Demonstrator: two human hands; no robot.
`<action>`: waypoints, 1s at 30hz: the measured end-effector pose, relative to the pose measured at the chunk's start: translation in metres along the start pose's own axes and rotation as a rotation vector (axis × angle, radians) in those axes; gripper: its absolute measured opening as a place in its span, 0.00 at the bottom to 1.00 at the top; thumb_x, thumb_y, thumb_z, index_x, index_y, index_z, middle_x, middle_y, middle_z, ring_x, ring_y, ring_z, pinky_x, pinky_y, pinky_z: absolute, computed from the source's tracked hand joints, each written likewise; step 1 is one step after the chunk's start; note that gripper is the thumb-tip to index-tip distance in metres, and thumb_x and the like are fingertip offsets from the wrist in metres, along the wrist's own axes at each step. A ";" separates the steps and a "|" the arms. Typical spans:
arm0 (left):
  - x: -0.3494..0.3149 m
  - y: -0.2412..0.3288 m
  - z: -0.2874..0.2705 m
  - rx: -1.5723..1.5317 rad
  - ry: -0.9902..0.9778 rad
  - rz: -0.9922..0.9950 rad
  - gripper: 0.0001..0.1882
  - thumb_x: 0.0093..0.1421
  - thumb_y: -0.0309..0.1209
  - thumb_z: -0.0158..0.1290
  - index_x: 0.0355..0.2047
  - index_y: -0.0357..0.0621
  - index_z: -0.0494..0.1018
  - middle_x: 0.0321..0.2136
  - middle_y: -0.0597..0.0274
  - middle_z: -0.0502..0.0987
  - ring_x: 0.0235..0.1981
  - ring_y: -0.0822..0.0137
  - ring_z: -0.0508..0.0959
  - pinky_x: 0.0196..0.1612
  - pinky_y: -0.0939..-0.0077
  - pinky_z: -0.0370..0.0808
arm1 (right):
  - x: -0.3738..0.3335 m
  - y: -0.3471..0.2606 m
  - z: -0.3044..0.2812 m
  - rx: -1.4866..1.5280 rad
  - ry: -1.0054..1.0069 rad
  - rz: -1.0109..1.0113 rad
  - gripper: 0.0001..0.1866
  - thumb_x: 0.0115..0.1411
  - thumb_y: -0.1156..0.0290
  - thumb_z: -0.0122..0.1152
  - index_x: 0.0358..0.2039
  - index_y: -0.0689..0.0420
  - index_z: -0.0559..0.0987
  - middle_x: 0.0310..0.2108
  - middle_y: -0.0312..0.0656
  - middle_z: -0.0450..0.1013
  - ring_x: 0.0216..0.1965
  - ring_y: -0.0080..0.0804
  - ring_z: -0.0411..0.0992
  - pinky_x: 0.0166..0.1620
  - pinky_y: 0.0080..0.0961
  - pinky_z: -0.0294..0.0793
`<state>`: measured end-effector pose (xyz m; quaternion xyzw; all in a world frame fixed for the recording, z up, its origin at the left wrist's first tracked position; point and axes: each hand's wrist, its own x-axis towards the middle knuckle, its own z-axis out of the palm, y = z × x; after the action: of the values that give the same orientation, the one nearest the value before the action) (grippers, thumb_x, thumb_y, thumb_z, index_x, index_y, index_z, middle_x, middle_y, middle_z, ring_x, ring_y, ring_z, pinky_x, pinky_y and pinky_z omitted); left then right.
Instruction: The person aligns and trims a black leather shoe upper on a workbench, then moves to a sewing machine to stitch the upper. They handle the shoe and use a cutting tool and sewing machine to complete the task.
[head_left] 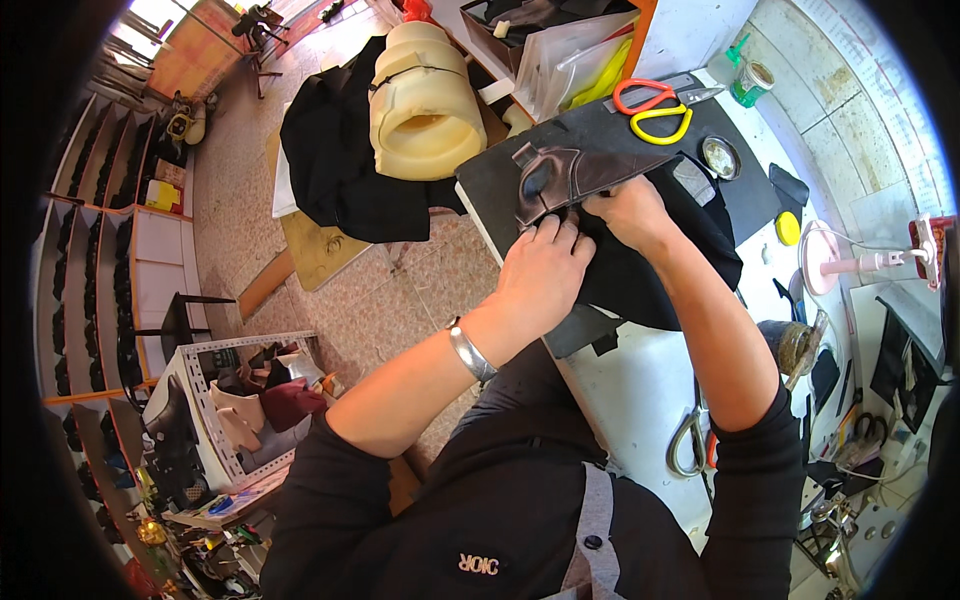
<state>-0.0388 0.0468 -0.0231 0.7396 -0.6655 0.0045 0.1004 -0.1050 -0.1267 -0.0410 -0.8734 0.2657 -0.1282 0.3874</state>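
A dark brown, glossy leather shoe upper [590, 172] with stitched seams lies over the black cutting mat on the bench. My left hand [545, 268], with a silver cuff on its wrist, has its fingers bent against the upper's near edge. My right hand [632, 213] pinches the same edge farther right, its fingertips partly tucked under the leather. Black fabric [640, 285] spreads beneath both hands and hangs toward my lap. Whatever lies between the fingertips, beyond the leather edge, is hidden.
Scissors with red and yellow handles [655, 112] lie beyond the upper, near a round tin [720, 157] and a green jar [752, 84]. More scissors [688, 445] rest on the white bench. A cream foam roll [425, 100] stands beyond; a scrap bin [250, 400] is left.
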 end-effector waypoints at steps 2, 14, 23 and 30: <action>0.000 0.000 0.000 -0.009 -0.011 -0.008 0.18 0.51 0.26 0.50 0.44 0.39 0.71 0.54 0.49 0.70 0.52 0.57 0.70 0.52 0.66 0.69 | -0.002 -0.001 0.001 0.012 0.001 0.000 0.14 0.50 0.63 0.61 0.37 0.52 0.82 0.37 0.50 0.77 0.41 0.50 0.74 0.44 0.41 0.74; 0.015 -0.044 -0.020 -0.509 -0.009 -0.141 0.18 0.52 0.18 0.48 0.45 0.31 0.73 0.36 0.43 0.79 0.38 0.45 0.78 0.45 0.61 0.76 | -0.042 -0.013 -0.005 -0.113 -0.042 -0.231 0.14 0.48 0.77 0.60 0.38 0.61 0.82 0.45 0.50 0.72 0.47 0.47 0.73 0.51 0.32 0.72; 0.049 -0.021 -0.010 -0.018 0.020 0.032 0.07 0.55 0.26 0.49 0.33 0.38 0.71 0.27 0.50 0.77 0.31 0.51 0.79 0.33 0.59 0.77 | -0.059 -0.010 0.005 -0.202 0.092 -0.339 0.16 0.47 0.81 0.56 0.38 0.60 0.81 0.44 0.46 0.69 0.49 0.45 0.68 0.51 0.36 0.70; 0.061 -0.042 -0.016 0.124 -0.163 0.277 0.05 0.56 0.26 0.48 0.30 0.40 0.73 0.27 0.53 0.78 0.33 0.53 0.80 0.34 0.63 0.78 | -0.059 -0.014 0.015 -0.122 0.208 -0.245 0.12 0.47 0.80 0.58 0.35 0.60 0.80 0.42 0.45 0.70 0.46 0.47 0.71 0.48 0.39 0.73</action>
<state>0.0116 -0.0068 -0.0054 0.6434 -0.7655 -0.0008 -0.0012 -0.1422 -0.0770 -0.0416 -0.9033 0.2031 -0.2479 0.2853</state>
